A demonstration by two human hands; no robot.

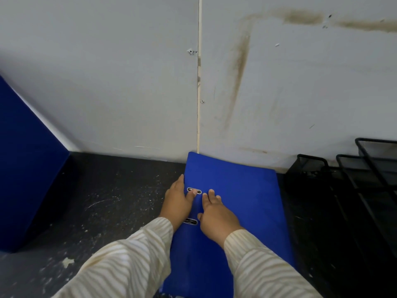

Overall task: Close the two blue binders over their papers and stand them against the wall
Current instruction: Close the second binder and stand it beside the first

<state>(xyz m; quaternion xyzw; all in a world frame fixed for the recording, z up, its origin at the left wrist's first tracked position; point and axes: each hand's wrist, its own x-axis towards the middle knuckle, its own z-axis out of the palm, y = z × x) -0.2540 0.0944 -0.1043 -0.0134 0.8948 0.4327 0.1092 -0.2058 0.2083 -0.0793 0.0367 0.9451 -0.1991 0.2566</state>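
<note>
One blue binder (240, 190) lies closed and flat on the dark table (96, 201), its far edge touching the grey wall (107, 82). No papers show under its cover. My left hand (177, 201) grips the spine edge on the binder's left side, with the thumb on top beside a metal slot (194, 190). My right hand (217, 218) rests flat on the cover just right of the spine, fingers spread. A second metal slot (190, 221) shows between my wrists. A large blue panel (25, 168) stands upright at the far left; I cannot tell whether it is the other binder.
Black wire mesh trays (354, 190) stand at the right against the wall, close to the binder's right edge. The table top is speckled with white marks. The wall has a vertical seam (199, 82) and brown stains.
</note>
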